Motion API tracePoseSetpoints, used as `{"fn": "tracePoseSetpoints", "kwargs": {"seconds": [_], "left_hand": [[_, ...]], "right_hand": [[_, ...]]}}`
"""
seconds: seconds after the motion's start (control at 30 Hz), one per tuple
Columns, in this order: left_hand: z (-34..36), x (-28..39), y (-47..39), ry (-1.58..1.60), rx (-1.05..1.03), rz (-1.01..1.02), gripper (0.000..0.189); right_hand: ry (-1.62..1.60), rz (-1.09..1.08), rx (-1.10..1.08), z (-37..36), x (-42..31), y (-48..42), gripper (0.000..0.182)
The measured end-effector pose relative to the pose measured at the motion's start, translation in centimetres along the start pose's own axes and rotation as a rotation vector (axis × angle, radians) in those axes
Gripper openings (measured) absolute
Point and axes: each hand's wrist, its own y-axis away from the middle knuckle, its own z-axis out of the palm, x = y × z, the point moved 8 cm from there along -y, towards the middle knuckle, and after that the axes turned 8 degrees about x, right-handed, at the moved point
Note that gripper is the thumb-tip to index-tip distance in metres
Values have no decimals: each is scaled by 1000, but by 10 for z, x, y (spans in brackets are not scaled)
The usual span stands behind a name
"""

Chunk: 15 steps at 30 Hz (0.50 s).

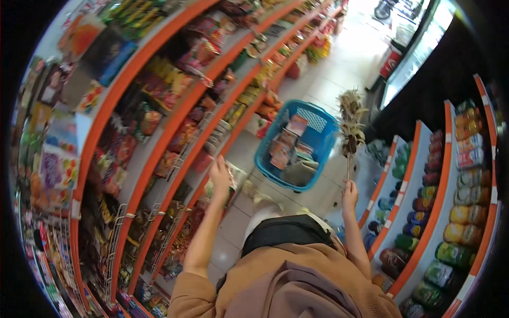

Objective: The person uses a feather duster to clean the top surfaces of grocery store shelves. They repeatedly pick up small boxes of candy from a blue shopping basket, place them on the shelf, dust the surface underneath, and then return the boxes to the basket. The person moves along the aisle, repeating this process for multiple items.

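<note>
In my right hand (350,194) is the thin handle of a feather duster (350,123); its brown and cream feathers point away from me, beside the blue basket. My left hand (220,175) is at the edge of the lower snack shelves on the left, next to a pale plastic packet (235,177). Whether its fingers touch the packet or the shelf, I cannot tell. On the tiled floor before me stands a blue plastic basket (262,169), holding several small packets (280,153) and a grey-beige item (300,173).
Orange-edged shelves (159,165) of packaged snacks run along the left. Shelves of drink bottles (455,254) stand on the right, close to my right arm. Farther ahead are a glass-fronted unit (413,51) and, at the bright end of the aisle, a motorcycle (383,8).
</note>
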Motion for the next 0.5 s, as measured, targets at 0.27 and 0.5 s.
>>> {"fn": "tracePoseSetpoints", "kwargs": {"seconds": [0.27, 0.5], "left_hand": [[124, -127, 75, -205, -121, 132, 28], [236, -205, 17, -155, -542, -267, 24]], "right_hand": [[198, 221, 119, -93, 113, 59, 26], [421, 470, 132, -119, 164, 139, 24]]}}
